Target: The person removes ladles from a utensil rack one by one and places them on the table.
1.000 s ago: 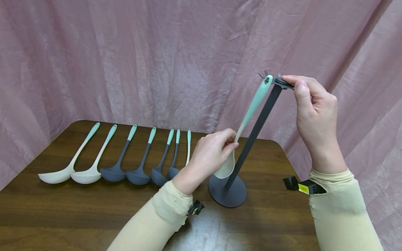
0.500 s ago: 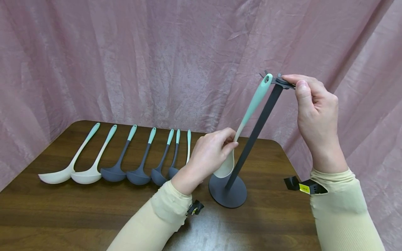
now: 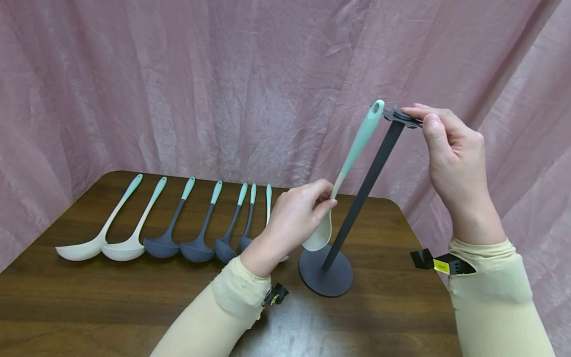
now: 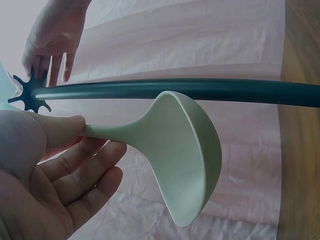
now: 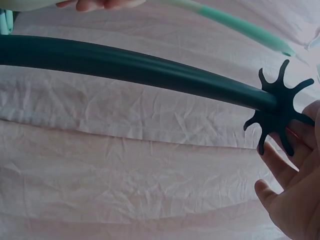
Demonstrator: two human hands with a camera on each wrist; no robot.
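My left hand (image 3: 296, 215) pinches a cream ladle (image 4: 172, 160) with a mint handle, low on its neck between thumb and fingers. The ladle hangs bowl down, tilted, alongside a dark grey utensil stand (image 3: 363, 193). In the right wrist view, the ladle's mint handle (image 5: 245, 31) ends a little apart from the stand's curved hooks (image 5: 282, 102). At the stand's top, my right hand (image 3: 457, 158) pinches the hook plate, index finger on top and thumb at its side. The stand's round base (image 3: 325, 270) rests on the table.
Left on the wooden table (image 3: 134, 307) lies a row of ladles: cream ones (image 3: 125, 250) at the far left, dark grey ones (image 3: 196, 250) in the middle, and a cream one (image 3: 268, 201) partly hidden behind my left hand. A pink curtain (image 3: 200, 89) hangs behind.
The ladle's handle end has risen slightly and shifted left, away from the hook plate. The stand and my right hand have moved a little to the right.
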